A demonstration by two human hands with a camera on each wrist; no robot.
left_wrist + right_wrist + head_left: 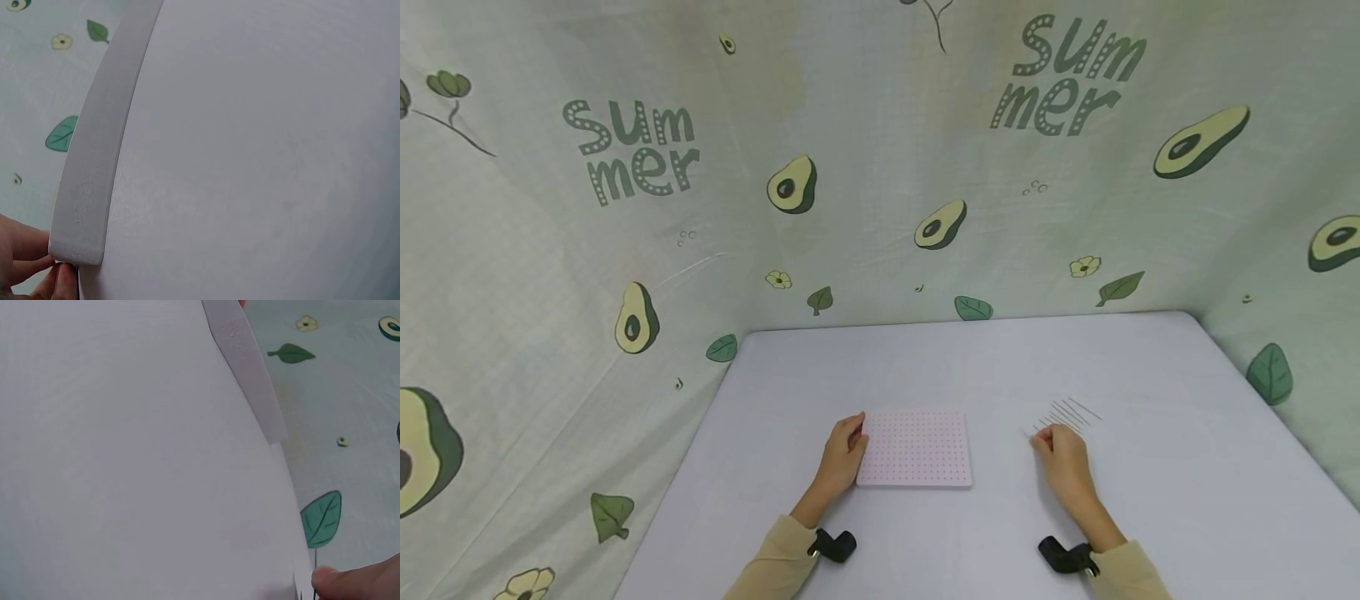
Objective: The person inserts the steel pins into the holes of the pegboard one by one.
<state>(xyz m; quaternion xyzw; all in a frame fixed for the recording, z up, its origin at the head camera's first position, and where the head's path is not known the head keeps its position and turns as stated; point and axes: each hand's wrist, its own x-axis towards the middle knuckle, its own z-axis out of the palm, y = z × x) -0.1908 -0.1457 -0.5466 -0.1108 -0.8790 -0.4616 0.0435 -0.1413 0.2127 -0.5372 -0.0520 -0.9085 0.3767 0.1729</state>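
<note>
A pale pink board (913, 450) with rows of small holes lies on the white table. My left hand (844, 454) holds it by its left edge. Seen from the left wrist, the fingers (24, 240) pinch around a corner of the board's thick side (87, 156). Right of the board, several thin dark sticks (1073, 411) lie side by side at a slant. Just in front of them is my right hand (1063, 467), its thumb and fingers together. From the right wrist, one thin stick (315, 559) stands upright at the fingertips (325, 579), pinched there.
The white table (917, 367) reaches back to a pale cloth backdrop (857, 108) printed with avocados and leaves. The cloth also hangs along both sides. A black wrist mount (835, 546) sits on the left wrist and another black mount (1066, 556) on the right.
</note>
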